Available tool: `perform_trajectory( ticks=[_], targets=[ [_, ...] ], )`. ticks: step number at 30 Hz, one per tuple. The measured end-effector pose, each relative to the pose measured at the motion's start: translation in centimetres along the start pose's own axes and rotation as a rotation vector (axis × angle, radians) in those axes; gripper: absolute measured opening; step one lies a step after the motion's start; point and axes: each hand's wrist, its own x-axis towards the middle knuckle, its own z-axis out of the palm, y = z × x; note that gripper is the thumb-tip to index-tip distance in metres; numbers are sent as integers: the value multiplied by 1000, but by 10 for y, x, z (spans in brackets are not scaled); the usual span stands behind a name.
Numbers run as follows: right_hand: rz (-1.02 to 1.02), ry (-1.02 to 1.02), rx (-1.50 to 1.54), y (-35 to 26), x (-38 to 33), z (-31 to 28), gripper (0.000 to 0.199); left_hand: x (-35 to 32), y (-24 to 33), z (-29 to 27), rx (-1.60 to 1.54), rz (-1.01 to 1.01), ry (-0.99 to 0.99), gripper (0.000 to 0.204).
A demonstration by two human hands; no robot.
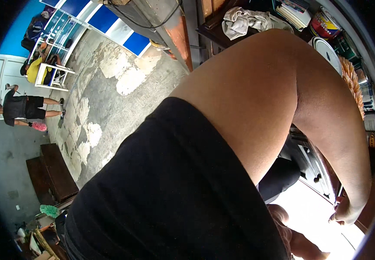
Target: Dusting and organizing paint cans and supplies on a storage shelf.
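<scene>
The view is filled by the person's bent bare arm and black short sleeve [174, 190]. The right hand [347, 212] sits at the lower right, fingers curled around the end of a thin grey metal rod [339, 193]; the rod rises just above the fist and looks slim and straight. The left hand [297, 242] lies low, near the right hand but apart from it; its grip cannot be told. Well above the hands stand a round white tin lid [328, 52] and a red-and-yellow labelled paint can [323, 24]. Beside these lies a crumpled grey cloth [243, 19]. Under both hands spreads a bright white surface [313, 208].
</scene>
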Motion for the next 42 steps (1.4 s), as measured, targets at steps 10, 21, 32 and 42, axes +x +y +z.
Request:
perform_trajectory(
  ticks=[10,21,32,42],
  targets=[
    [107,-38,11,-18,6,8,55,-43,21,-18,-72,55,140,30],
    [196,-59,35,-40,0,20,59,-83,25,-40,-182,124,272,30],
    [279,-200,31,-51,15,24,63,-134,52,-55,-187,159,348,29],
    [269,-335,185,-32,21,23,67,-138,47,-21,-299,48,367,29]
  ],
)
